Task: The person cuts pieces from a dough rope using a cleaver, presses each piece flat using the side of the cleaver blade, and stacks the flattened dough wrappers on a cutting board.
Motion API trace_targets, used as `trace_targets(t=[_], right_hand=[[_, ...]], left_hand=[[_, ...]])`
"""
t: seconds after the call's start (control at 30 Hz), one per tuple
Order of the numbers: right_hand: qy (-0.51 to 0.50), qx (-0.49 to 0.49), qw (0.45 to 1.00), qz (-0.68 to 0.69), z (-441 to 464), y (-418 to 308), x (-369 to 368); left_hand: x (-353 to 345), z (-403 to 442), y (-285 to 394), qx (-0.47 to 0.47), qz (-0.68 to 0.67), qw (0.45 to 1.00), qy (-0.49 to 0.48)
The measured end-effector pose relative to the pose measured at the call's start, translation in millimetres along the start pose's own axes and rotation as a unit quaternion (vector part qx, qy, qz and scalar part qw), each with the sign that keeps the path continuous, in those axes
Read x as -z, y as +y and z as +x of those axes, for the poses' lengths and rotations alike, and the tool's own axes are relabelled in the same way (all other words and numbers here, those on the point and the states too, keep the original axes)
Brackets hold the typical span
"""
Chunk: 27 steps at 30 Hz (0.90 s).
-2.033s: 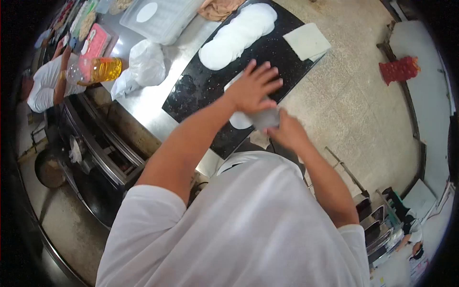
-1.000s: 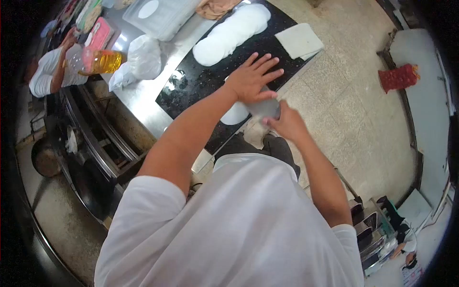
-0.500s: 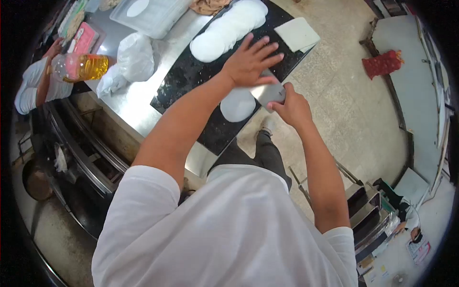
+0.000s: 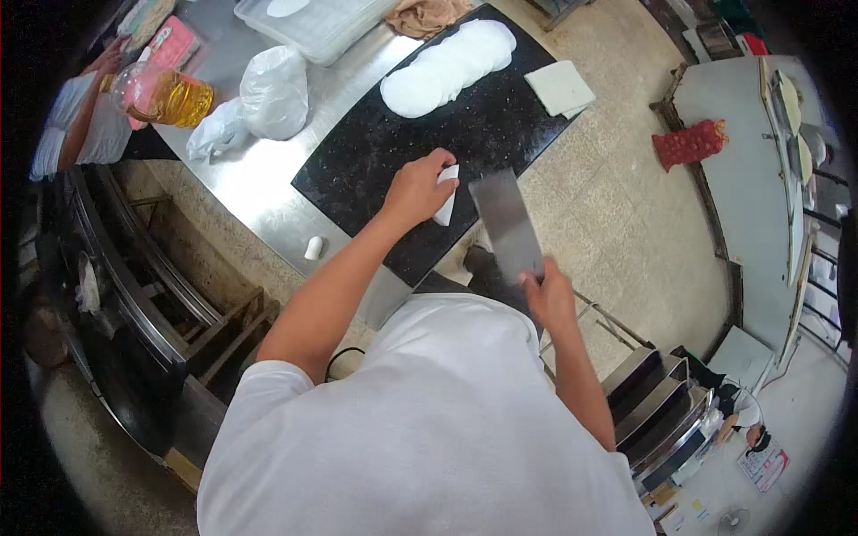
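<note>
My left hand [image 4: 420,189] pinches a thin round dough wrapper [image 4: 447,201], which is tilted up on edge above the black board [image 4: 357,170]. In my right hand [image 4: 549,297] is the handle end of a cleaver [image 4: 508,223]. Its broad blade, slightly blurred, hangs over the near right edge of the board, apart from the wrapper. A row of overlapping white dough rounds [image 4: 451,67] lies at the board's far end. Beside them, at the right edge, rests a folded white cloth [image 4: 559,87].
Left of the board, the steel table [image 4: 259,192] holds a small dough piece [image 4: 314,247], a white plastic bag [image 4: 273,92], a bottle of yellow oil [image 4: 183,100] and a clear plastic tray [image 4: 313,31]. Another person's arm [image 4: 82,112] shows at far left. A red mesh sack [image 4: 689,145] lies right.
My left hand has gone from spread fingers above the cleaver to pinching the dough round, now raised off the board. The cleaver has swung toward me, off the board.
</note>
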State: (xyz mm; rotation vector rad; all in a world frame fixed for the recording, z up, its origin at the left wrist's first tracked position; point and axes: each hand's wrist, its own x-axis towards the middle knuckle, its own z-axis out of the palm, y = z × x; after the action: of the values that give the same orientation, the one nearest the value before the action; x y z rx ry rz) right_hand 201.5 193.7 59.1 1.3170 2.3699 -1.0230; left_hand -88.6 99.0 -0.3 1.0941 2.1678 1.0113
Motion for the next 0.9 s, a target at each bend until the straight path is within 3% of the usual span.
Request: trace_targets(t=[0.03, 0.1, 0.2, 0.27, 0.33, 0.37, 0.43, 0.5, 0.6, 0.7, 0.77, 0.83, 0.9], right_hand=[[0.043, 0.061, 0.997, -0.009, 21, -4, 10], [0.035, 0.105, 0.993, -0.050, 65, -34, 26], [0.017, 0.159, 0.987, 0.034, 104, -49, -3], [-0.090, 0.209, 0.973, -0.027, 116, -59, -23], [-0.171, 0.246, 0.953, -0.036, 111, -60, -14], [-0.211, 0.274, 0.937, -0.040, 112, -53, -11], [-0.238, 0.286, 0.928, -0.026, 124, -42, 11], [-0.269, 0.291, 0.918, -0.018, 135, -20, 30], [-0.226, 0.293, 0.929, -0.026, 160, 17, 58], [-0.218, 0.234, 0.945, 0.064, 168, 31, 100], [-0.127, 0.272, 0.945, 0.127, 175, 34, 123], [-0.062, 0.299, 0.935, 0.178, 187, 37, 138], [-0.041, 0.255, 0.928, 0.270, 201, 31, 145]], left_hand=[[-1, 0, 0, 0.002, -0.022, 0.999, 0.024], [-2, -2, 3, 0.009, -0.029, 0.999, 0.034], [1, -8, 9, 0.016, -0.047, 0.998, 0.043], [5, -14, 15, 0.018, -0.048, 0.997, 0.062], [14, -23, 23, 0.134, -0.116, 0.984, -0.004], [18, -21, 24, 0.137, -0.103, 0.985, 0.005], [23, -15, 34, 0.111, -0.325, 0.936, 0.077], [33, 5, 33, 0.111, -0.369, 0.911, 0.146], [55, 44, 22, 0.156, -0.384, 0.889, 0.194], [66, 68, -1, 0.167, -0.319, 0.902, 0.239], [69, 63, -19, 0.286, -0.254, 0.892, 0.240], [74, 56, -17, 0.274, -0.293, 0.882, 0.249], [74, 46, -10, 0.204, -0.334, 0.893, 0.221]])
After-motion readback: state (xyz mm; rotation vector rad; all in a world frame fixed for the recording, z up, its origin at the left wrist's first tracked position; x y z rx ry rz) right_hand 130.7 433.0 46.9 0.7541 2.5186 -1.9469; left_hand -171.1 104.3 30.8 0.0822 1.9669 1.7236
